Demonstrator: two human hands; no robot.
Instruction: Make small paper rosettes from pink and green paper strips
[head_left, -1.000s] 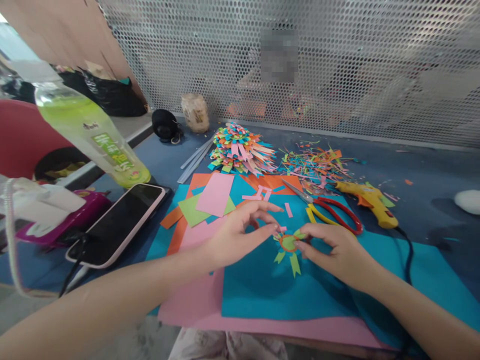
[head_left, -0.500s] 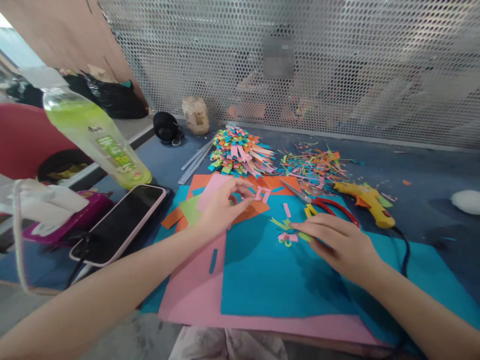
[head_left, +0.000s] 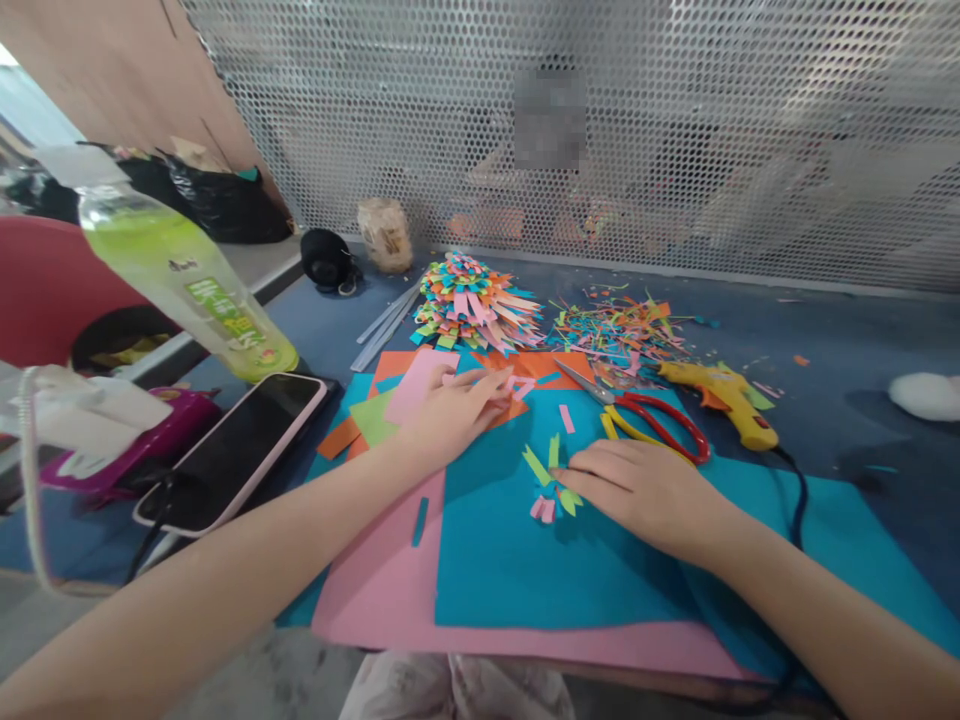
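Note:
My left hand (head_left: 450, 412) reaches forward over the coloured sheets, fingers stretched and lying flat, their tips at a few small pink paper strips (head_left: 519, 385). My right hand (head_left: 637, 488) lies flat on the blue paper sheet (head_left: 525, 570), its fingertips touching a small paper flower (head_left: 551, 480) made of green and pink strips. Neither hand grips anything that I can see.
Red-and-yellow scissors (head_left: 660, 425) and a yellow glue gun (head_left: 720, 395) lie beyond my right hand. A multicoloured strip pompom (head_left: 472, 310) and scraps (head_left: 622, 335) sit farther back. A phone (head_left: 232, 450), green drink bottle (head_left: 180, 280) and pink sheet (head_left: 375, 590) are on the left. A mesh screen (head_left: 675, 130) closes the back.
My left hand left the paper flower and moved forward-left to the pink strips. The flower slid a little nearer under my right hand, which has flattened.

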